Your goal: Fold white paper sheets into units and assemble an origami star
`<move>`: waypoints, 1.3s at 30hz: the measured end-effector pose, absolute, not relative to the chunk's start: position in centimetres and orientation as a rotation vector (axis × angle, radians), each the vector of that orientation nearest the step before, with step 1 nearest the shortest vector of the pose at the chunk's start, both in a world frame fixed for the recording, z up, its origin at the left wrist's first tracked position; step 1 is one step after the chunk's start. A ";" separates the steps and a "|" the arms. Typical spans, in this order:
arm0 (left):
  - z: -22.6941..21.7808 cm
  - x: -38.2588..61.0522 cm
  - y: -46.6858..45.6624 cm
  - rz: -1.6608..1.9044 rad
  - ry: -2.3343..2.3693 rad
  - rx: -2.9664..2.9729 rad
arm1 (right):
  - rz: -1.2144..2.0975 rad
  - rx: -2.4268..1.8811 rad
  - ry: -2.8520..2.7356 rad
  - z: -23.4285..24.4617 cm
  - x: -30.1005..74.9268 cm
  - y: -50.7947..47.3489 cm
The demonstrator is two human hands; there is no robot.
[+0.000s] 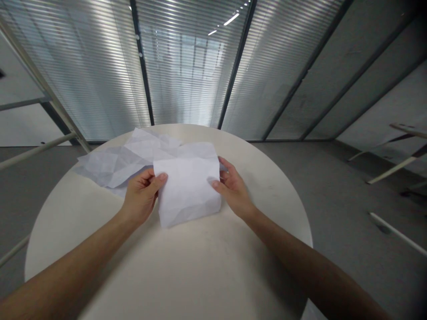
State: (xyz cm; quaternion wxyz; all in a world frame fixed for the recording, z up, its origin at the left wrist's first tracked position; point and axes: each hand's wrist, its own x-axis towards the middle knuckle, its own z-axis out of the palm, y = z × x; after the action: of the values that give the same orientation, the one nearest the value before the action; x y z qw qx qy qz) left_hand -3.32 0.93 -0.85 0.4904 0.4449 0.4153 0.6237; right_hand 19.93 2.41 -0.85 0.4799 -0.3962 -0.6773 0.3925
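Note:
A white sheet of paper (188, 182), with soft creases across its top and bottom, is held up over the table between my two hands. My left hand (142, 195) pinches its left edge, thumb on the front face and fingers behind. At the right edge my right hand (233, 189) grips it the same way, the fingers partly hidden by the sheet. Behind and to the left lie several creased sheets of paper (113, 162), overlapping one another on the table.
The round white table (200, 271) stands before a glass wall with blinds (187, 66). Pale metal bars (40, 151) are at the left. Table legs (393, 171) show at the right over the grey floor (333, 195). A white corner (312, 311) pokes in at the bottom right.

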 end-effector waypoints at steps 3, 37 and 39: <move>-1.2 -3.2 1.1 1.436 1.062 1.076 | 1.235 -0.946 -1.481 -1.1 19.7 2.7; -2.1 -6.2 0.5 0.037 0.976 2.738 | 0.387 -0.909 -2.933 -0.3 24.7 3.0; -2.0 -6.0 0.7 0.085 0.989 2.776 | 0.395 -0.930 -2.918 -0.3 25.2 3.1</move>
State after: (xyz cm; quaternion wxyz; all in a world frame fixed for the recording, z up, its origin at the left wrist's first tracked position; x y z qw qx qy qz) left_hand -6.02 0.71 -1.97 0.0966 0.9372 0.3340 0.0288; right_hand 25.24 3.14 -0.32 0.0266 -0.3011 -0.9446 0.1279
